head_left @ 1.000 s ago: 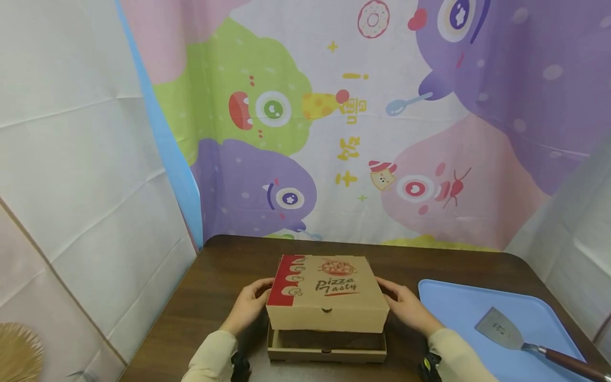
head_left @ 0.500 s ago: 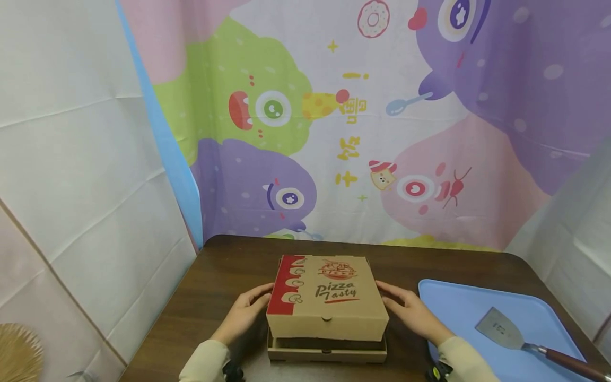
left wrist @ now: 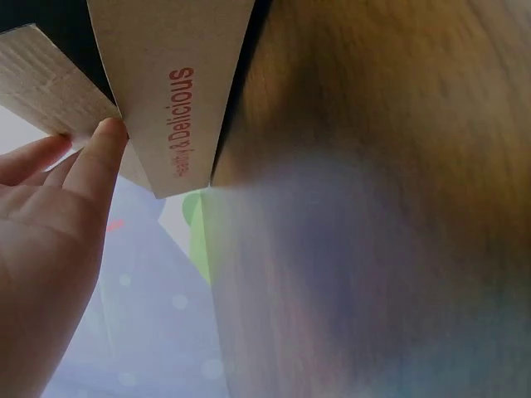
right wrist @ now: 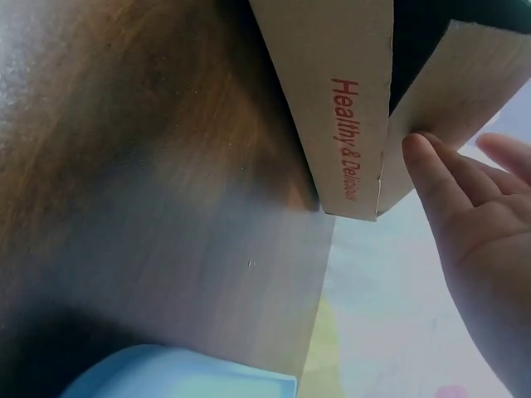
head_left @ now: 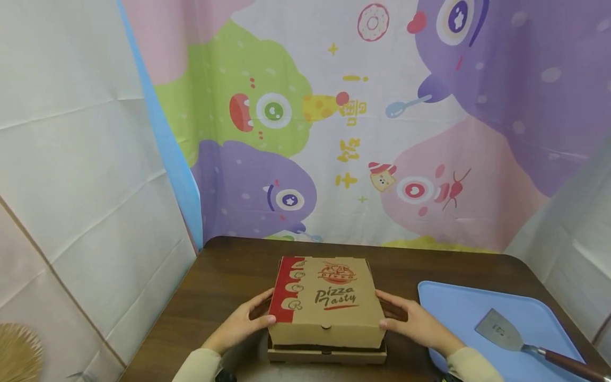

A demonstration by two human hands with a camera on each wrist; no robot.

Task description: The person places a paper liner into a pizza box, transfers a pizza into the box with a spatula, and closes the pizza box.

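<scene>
A brown cardboard pizza box (head_left: 350, 313) with a red stripe and "Pizza Tasty" print sits on the dark wooden table in the head view. Its lid is hinged at the back and slightly raised, leaving a narrow dark gap above the front wall (head_left: 296, 356). My left hand (head_left: 241, 324) is at the lid's left side; in the left wrist view its fairly straight fingers touch the side flap (left wrist: 50, 79). On the other side, my right hand (head_left: 422, 326) has extended fingers against the right flap (right wrist: 469, 87). The inside of the box is hidden.
On the right of the table (head_left: 229, 265) lies a light blue tray (head_left: 453, 302). A spatula (head_left: 503, 331) with a wooden handle rests on it, the handle crossing the tray's edge. A cartoon-printed curtain (head_left: 353, 223) hangs behind the table.
The lid's front edge has come down toward the base, and the front gap has narrowed. Both hands have followed it lower and nearer the front. Tray and spatula stay put.
</scene>
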